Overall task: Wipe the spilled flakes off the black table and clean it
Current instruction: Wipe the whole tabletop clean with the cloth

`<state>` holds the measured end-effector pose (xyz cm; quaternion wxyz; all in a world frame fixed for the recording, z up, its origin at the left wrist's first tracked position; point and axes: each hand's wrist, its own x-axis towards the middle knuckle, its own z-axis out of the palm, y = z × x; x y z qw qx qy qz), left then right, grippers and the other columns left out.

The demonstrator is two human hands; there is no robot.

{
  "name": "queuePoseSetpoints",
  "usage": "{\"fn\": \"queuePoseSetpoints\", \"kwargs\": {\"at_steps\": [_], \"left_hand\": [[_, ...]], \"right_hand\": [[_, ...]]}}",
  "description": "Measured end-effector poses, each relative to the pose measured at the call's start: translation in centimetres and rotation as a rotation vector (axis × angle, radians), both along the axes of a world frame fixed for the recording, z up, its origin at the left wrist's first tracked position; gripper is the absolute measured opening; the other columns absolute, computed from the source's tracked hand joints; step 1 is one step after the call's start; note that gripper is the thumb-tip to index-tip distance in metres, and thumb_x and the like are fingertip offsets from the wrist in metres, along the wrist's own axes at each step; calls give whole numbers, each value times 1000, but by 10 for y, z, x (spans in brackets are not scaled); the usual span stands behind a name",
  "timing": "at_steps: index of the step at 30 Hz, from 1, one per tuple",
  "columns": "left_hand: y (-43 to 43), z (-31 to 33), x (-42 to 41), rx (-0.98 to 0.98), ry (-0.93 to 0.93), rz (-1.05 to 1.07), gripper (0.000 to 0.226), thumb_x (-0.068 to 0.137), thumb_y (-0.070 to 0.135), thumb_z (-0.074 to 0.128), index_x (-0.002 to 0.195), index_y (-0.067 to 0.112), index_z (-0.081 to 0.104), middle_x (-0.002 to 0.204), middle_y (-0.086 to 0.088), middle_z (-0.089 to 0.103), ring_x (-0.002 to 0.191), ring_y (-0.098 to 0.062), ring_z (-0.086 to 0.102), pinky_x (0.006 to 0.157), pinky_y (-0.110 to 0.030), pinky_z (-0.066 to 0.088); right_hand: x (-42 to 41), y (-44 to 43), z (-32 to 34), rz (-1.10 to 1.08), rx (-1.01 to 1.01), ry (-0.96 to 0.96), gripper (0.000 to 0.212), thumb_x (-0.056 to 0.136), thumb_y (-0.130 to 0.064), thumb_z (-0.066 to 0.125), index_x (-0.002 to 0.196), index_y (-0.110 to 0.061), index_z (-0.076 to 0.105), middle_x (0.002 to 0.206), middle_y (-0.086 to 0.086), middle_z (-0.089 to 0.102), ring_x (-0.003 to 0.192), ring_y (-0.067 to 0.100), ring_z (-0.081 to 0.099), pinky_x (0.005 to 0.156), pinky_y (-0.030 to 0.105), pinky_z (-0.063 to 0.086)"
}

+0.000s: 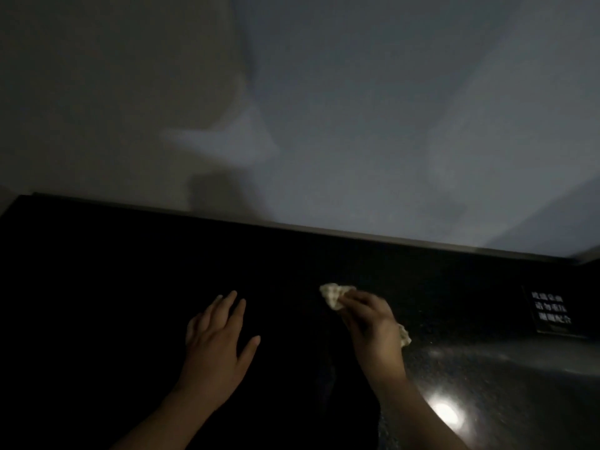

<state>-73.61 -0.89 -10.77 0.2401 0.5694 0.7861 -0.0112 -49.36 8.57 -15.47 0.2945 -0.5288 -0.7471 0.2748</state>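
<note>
The black table (113, 287) fills the lower half of a dim view. My right hand (371, 323) grips a crumpled pale paper towel (334, 295); one end sticks out past my fingertips and a small bit shows behind the heel of my hand. The towel lies low over the table's middle. My left hand (219, 332) is spread flat, fingers straight and apart, over the table to the left of the towel. In this darkness I can make out no flakes on the surface.
A grey wall (324, 108) rises behind the table's far edge. A small black sign with white characters (550, 311) lies at the far right of the table. A bright lamp reflection (446, 414) shines on the glossy surface at the lower right.
</note>
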Motion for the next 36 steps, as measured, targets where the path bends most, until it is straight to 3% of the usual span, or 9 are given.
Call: {"fn": "queuePoseSetpoints", "kwargs": {"at_steps": [5,7,11,18,23,27,30,33,36], "left_hand": [[1,0,1,-3,11,4,80,84,69,10,152,27,8,159,9,-8,146,-13,-5,119,-37,3],[0,-1,2,-9,22,-6,76,88,67,15,152,27,6,159,8,-10,146,-13,-8,119,-38,1],[-5,-8,1,7,41,-28,99,65,73,-6,152,27,4,159,8,-12,145,-12,-11,119,-38,0],[-8,-14,3,50,80,-41,97,68,71,-8,153,25,4,160,5,-11,145,-13,-12,118,-39,0],[-9,-14,2,38,95,-59,92,73,73,-4,152,25,0,159,4,-13,145,-14,-14,118,-40,-1],[-9,-15,4,28,120,-69,73,94,61,22,152,24,-2,159,2,-15,145,-15,-15,118,-41,-1],[-9,-18,3,15,137,-76,72,95,60,20,152,24,-5,159,2,-18,145,-16,-17,118,-42,-2],[-9,-18,4,5,137,-76,72,95,59,19,152,24,-6,159,2,-18,145,-16,-18,118,-43,-2],[-10,-18,6,4,140,-67,71,96,58,21,152,23,-5,159,1,-17,145,-16,-18,118,-43,-2]], "right_hand": [[8,58,14,-147,90,-36,22,84,-6,72,105,-8,75,103,7,69,93,22,63,85,29,49],[8,81,12,-222,62,-60,22,87,-6,68,109,-3,73,107,12,68,97,27,63,86,26,45],[1,68,-4,-201,3,-80,25,90,-10,67,114,-8,71,116,9,64,107,24,58,93,18,37],[2,-36,2,-60,-95,105,30,81,-4,76,103,-24,76,104,-16,64,102,-6,56,91,3,37],[20,20,11,-276,48,32,24,80,-2,75,103,-10,76,106,5,69,99,20,62,90,28,47],[28,31,-1,-338,-11,4,21,86,-3,70,107,-6,74,108,10,65,104,28,60,91,11,35],[20,-5,-3,-268,-6,16,25,83,-1,72,106,-10,75,100,4,64,100,14,57,88,-1,30],[20,-58,-1,-181,-33,49,29,81,-2,74,106,-17,76,97,-9,60,95,-2,50,89,-1,31],[20,-95,6,-109,-189,123,33,82,-3,75,102,-29,75,97,-19,63,99,-4,57,87,2,37]]}}
